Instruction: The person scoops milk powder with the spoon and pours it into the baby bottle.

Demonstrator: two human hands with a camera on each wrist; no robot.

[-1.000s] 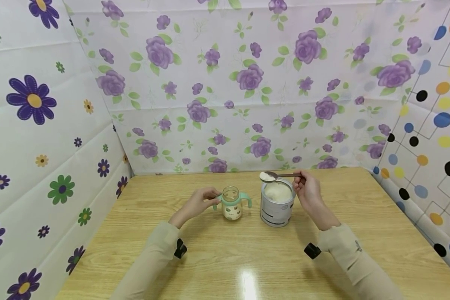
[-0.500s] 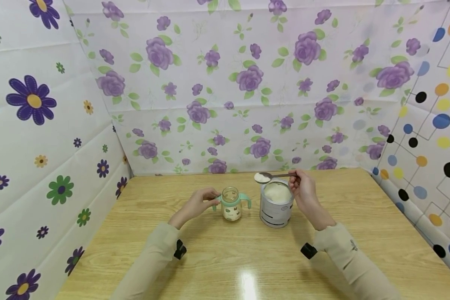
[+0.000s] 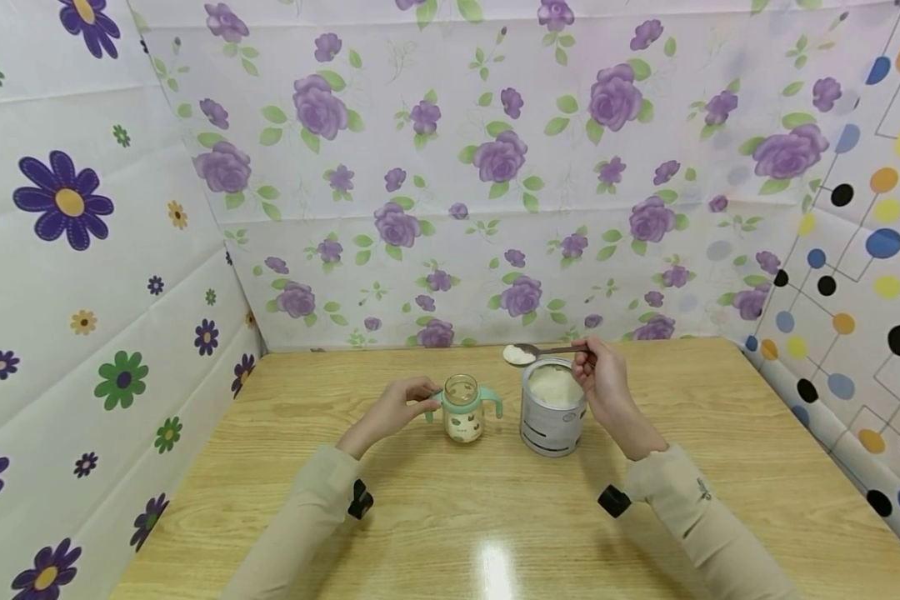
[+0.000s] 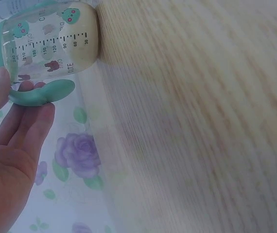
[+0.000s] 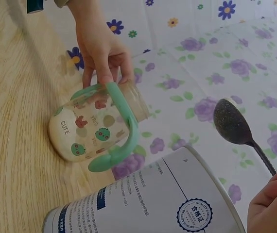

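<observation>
A clear baby bottle (image 3: 464, 423) with green handles stands upright and uncapped on the table, pale powder in its bottom. My left hand (image 3: 401, 410) pinches its left handle (image 4: 43, 93) between thumb and fingers. To the bottle's right is an open can (image 3: 552, 425) of pale milk powder. Above the can's left rim hangs a dark spoon (image 3: 525, 354), its bowl heaped with powder. My right hand (image 3: 603, 379) holds the spoon by the end of its handle. In the right wrist view, the underside of the bowl (image 5: 231, 121) shows, apart from the bottle's mouth.
The wooden table (image 3: 450, 508) reaches back to a wall cloth (image 3: 450, 183) with purple roses. Patterned cloths also hang at the left and right sides. A black wrist camera (image 3: 614, 501) sits on the right wrist, and another (image 3: 360, 499) on the left.
My right hand has moved left with the loaded spoon, shifting its bowl from over the can toward the bottle. My left hand and the bottle stay in place.
</observation>
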